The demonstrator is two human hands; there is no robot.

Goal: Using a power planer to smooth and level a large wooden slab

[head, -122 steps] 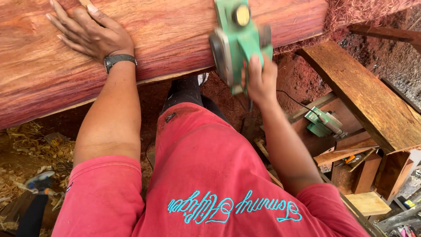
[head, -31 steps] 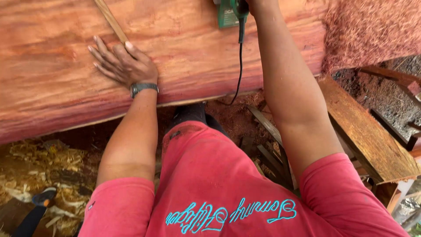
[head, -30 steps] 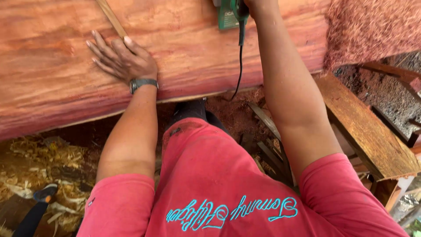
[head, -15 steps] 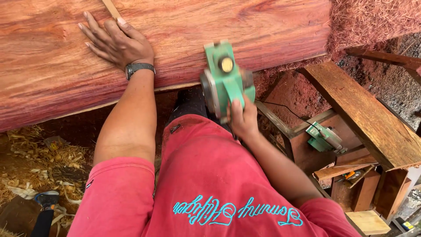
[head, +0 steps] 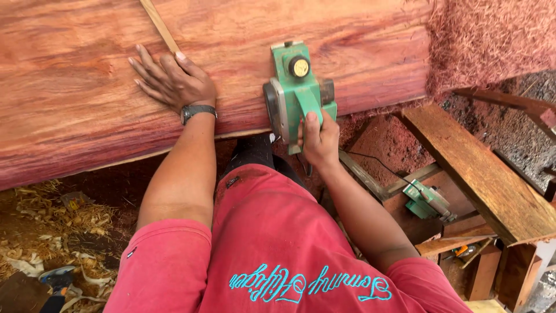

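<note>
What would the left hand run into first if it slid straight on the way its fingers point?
The left hand lies flat on the red wooden slab, fingers aimed up-left. Going straight on, only bare slab surface shows ahead; the thin wood strip lies just right of that line.

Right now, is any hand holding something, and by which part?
The right hand grips the green electric planer by its rear handle. The left hand holds nothing; it lies flat on the reddish wooden slab.

Right hand (head: 319, 139) grips green planer (head: 296, 90) — left hand (head: 174, 81) flat on slab (head: 87, 87).
</note>
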